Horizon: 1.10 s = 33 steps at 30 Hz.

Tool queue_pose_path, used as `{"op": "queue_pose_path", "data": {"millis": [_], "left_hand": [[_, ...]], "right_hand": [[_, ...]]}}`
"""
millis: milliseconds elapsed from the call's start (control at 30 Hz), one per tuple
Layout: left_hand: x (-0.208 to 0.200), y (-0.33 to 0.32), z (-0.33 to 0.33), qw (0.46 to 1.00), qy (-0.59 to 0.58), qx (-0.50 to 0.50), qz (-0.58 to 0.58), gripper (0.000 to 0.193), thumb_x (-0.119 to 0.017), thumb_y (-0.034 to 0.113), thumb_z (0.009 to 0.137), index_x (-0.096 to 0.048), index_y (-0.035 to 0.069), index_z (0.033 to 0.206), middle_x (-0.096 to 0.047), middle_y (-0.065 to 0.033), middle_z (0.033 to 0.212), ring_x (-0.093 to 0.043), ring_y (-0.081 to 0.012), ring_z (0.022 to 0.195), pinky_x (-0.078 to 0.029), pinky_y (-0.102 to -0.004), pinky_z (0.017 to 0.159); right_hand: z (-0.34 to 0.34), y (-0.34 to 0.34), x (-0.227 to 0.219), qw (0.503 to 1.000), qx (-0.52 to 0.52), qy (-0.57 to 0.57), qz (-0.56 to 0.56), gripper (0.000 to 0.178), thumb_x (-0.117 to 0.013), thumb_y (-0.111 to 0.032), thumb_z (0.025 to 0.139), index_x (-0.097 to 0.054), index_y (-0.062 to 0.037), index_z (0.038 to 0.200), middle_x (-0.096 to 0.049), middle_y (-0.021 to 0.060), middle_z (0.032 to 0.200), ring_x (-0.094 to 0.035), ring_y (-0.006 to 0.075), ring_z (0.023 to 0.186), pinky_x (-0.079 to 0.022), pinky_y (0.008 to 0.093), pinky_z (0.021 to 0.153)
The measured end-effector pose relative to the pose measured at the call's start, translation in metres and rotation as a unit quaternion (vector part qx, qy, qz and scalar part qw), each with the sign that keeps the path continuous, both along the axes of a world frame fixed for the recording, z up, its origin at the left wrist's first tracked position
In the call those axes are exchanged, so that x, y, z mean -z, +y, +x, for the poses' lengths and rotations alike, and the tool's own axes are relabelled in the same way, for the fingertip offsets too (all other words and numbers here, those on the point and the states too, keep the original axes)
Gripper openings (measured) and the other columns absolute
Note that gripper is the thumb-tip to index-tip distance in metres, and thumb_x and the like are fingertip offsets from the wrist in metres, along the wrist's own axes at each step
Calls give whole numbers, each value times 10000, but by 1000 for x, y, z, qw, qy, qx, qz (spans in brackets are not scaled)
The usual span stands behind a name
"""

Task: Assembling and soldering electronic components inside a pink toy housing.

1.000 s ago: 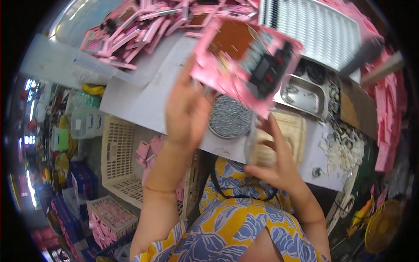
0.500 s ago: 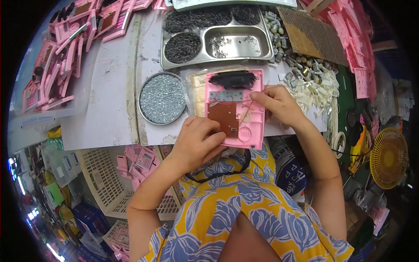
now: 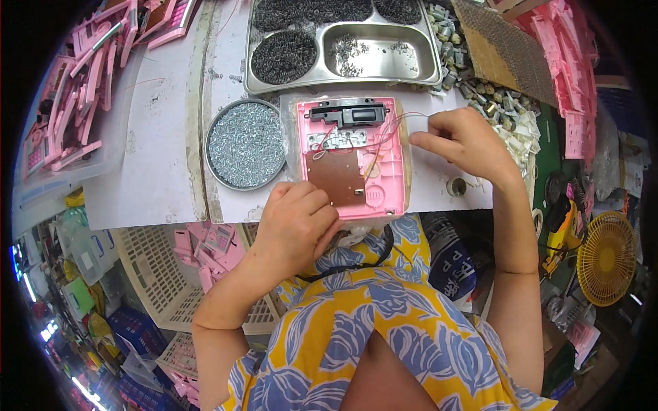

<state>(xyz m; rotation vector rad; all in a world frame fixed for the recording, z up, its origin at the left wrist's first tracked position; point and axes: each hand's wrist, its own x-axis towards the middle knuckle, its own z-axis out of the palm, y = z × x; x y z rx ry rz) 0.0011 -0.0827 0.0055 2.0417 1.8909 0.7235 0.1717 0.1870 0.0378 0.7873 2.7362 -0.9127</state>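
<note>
A shallow pink plastic casing (image 3: 391, 185) lies on a plastic-wrapped pad at the table's front edge. Inside it are a brown circuit board (image 3: 334, 179), a metal plate (image 3: 337, 140) and a black plastic module (image 3: 348, 114) along the far side. My left hand (image 3: 296, 222) grips the casing's near left corner, fingers bent over the edge. Thin red and yellowish wires (image 3: 394, 125) rise from the casing toward my right hand (image 3: 469, 145). That hand is beyond the casing's right side, its fingertips closed around the wire ends; the tips themselves are partly hidden.
Left of the casing stands a round tin (image 3: 245, 145) of small screws. Behind is a metal tray (image 3: 381, 79) of dark springs. Small motors (image 3: 449, 48) and white plastic parts (image 3: 521, 137) are heaped at right. Pink casings (image 3: 75, 103) fill a bin at left. One motor (image 3: 456, 185) stands near my right wrist.
My right hand has moved right, off the casing, drawing the wires out past its edge. The casing now lies flatter, and the black module shows clearly. The whole view has shifted slightly.
</note>
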Motion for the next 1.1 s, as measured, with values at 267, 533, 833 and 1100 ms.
{"op": "queue_pose_path", "data": {"millis": [267, 533, 833, 1100], "left_hand": [[-8, 16, -2, 998, 29, 38, -52, 161, -778, 187, 793, -653, 113, 862, -576, -35, 828, -566, -252, 812, -409, -397, 733], [-4, 25, 31, 988, -129, -2, 83, 335, -789, 178, 792, -666, 109, 1096, -637, -44, 943, -615, -238, 808, -435, -385, 688], [19, 11, 50, 978, -83, 116, 153, 280, -696, 141, 748, -701, 78, 1021, -655, -29, 956, -636, -181, 807, -464, -337, 689], [36, -25, 13, 978, -79, -133, 137, 164, -767, 84, 757, -669, 76, 888, -601, -40, 760, -579, -220, 609, -447, -349, 545]], "right_hand": [[0, -13, 31, 970, -10, 187, 155, 433, -673, -150, 868, -569, -135, 1288, -735, 109, 910, -697, 344, 731, -545, 437, 664], [53, -58, -69, 979, -150, 137, -11, 141, -739, -203, 848, -739, -72, 899, -704, 124, 774, -693, 299, 672, -543, 383, 622], [36, -87, 11, 965, -121, 234, -11, 331, -774, -314, 815, -752, -100, 1067, -697, 67, 978, -631, 288, 909, -515, 393, 783], [25, -109, 22, 959, -167, 200, 107, 350, -766, -355, 812, -732, -144, 1089, -645, 42, 991, -570, 245, 944, -411, 428, 871]]}}
